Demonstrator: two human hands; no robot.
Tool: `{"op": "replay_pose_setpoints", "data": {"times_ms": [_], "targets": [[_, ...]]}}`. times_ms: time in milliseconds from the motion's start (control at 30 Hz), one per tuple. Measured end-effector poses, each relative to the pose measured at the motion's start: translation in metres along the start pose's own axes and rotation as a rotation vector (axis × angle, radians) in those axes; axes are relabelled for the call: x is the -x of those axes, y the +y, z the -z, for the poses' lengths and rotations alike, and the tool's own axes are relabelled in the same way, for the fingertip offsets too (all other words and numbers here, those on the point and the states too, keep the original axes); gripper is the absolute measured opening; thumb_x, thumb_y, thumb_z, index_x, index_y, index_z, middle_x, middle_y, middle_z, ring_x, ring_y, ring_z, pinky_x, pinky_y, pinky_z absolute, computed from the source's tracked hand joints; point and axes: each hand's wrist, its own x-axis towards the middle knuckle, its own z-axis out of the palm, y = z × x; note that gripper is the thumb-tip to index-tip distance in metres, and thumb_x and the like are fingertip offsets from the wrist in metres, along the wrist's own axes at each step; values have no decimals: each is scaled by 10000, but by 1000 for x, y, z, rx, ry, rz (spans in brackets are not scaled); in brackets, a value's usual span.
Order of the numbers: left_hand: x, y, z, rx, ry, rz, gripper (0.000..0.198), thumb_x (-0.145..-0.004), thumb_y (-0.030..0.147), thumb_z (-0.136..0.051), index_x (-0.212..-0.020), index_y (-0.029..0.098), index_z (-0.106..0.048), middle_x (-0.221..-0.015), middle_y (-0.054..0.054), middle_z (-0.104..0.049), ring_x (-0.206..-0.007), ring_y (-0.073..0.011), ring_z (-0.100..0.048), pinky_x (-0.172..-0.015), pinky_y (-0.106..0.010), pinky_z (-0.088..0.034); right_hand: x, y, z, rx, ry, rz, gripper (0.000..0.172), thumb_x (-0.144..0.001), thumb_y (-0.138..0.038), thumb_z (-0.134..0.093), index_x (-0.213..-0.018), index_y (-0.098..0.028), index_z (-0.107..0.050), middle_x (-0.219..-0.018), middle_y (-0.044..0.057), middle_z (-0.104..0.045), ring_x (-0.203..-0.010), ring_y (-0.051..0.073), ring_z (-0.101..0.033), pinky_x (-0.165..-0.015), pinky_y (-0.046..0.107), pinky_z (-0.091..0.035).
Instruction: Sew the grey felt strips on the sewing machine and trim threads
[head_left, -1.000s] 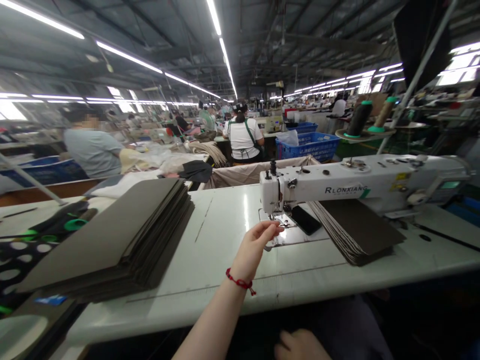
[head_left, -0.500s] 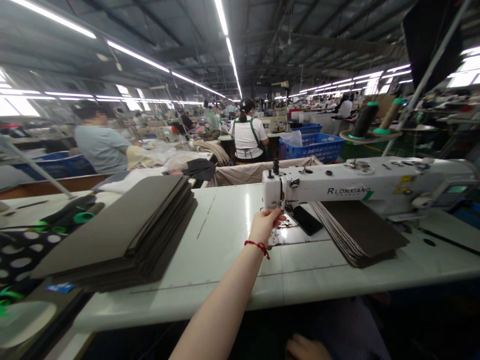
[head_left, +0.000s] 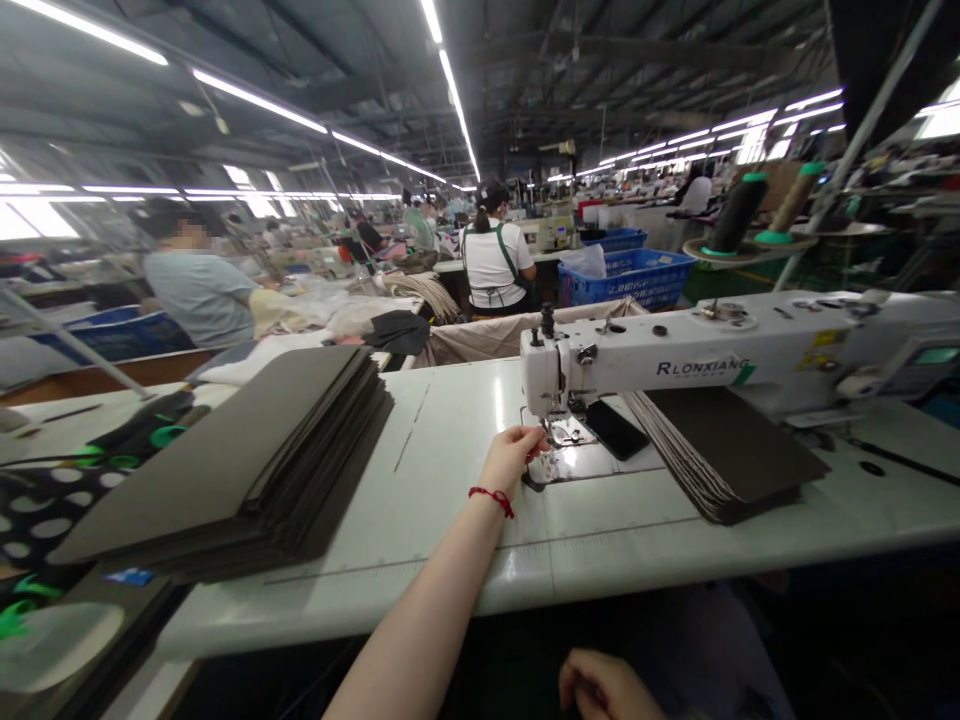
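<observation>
My left hand [head_left: 516, 450], with a red cord bracelet [head_left: 493, 499] at the wrist, is closed in a pinch just below and left of the needle end of a white sewing machine [head_left: 630, 355]. Whatever is between its fingertips is too small to make out. Below the table edge, my right hand [head_left: 609, 685] rests low with its fingers loosely curled; nothing shows in it. A black phone [head_left: 616, 431] lies beside the machine's metal plate [head_left: 562, 465]. Under the machine arm sits a stack of dark brown panels [head_left: 739, 445].
A taller stack of grey-brown panels [head_left: 217, 450] occupies the left of the pale table [head_left: 420, 530]. Thread cones [head_left: 739, 215] stand at the back right. Beyond the table are a cloth-lined bin [head_left: 480, 345], blue crates [head_left: 630, 275] and two co-workers [head_left: 495, 255].
My left hand has moved slightly left and down, away from the needle area. My right hand has come up a little, its fingers more curled. The view has shifted slightly.
</observation>
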Motion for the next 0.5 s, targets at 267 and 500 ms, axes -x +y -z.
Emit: {"op": "replay_pose_setpoints", "data": {"times_ms": [267,500], "targets": [[-18,-1,-4,-61,-29,109,264,-902,369,-607,-830,116,-623,-752,-8,-637,-595,-101,-579,-581,-245,-488,-12,-5,4,-220,17,-45,205,-712,-67,-431,-755,-171,-602,-682,-22,-509,-633,116,-450,-598,209,-325],[-29,-1,-16,-7,-99,209,205,-923,313,-588,-896,112,-616,-773,-1,-612,-605,-99,-573,-570,-241,-495,-1,-7,9,-275,80,-93,160,-770,-113,-422,-735,-176,-565,-650,-34,-447,-617,115,-406,-579,223,-299]]}}
